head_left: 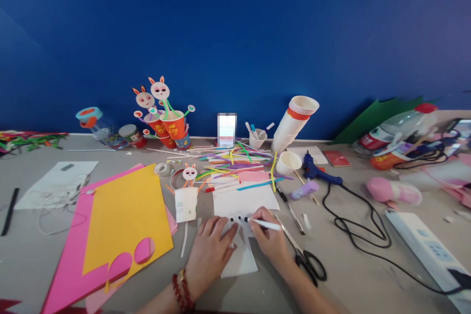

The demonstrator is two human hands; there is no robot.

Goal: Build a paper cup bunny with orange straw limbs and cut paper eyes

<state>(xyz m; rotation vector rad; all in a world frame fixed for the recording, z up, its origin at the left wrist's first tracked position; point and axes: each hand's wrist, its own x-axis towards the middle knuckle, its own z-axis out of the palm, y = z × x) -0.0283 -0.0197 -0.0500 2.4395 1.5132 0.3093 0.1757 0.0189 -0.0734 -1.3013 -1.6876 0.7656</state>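
Hold the left grip [210, 245] spread wide and flat on white paper [240, 266], about midway along the near edge of the surface [147, 284], with nothing visibly grasped. Pinch a white marker [268, 224] in the right grip [271, 238], closed tightly round the barrel, with its dark tip just beside two small black dots [239, 218] above the paper; cannot tell whether touching.

Starting from the left edge, see a black strip [10, 211], then a white sheet [44, 184] under a tangled pale cable [68, 196]. Next, find an orange sheet [128, 216] on a pink sheet [68, 260], then red cups [174, 127] near the far edge, with rabbit faces [160, 91] rising from them. Just beyond the left grip, see a white cup [186, 206] topped by another rabbit face. Farther back at the middle, see thin coloured sticks [228, 162] strewn loosely.

Continuing right, find a tilted cup stack [292, 120] by the far edge, black-handled scissors [311, 265] near the right grip, a purple glue stick [304, 190], a blue glue gun [324, 174], and a power strip [429, 250] toward the right edge.
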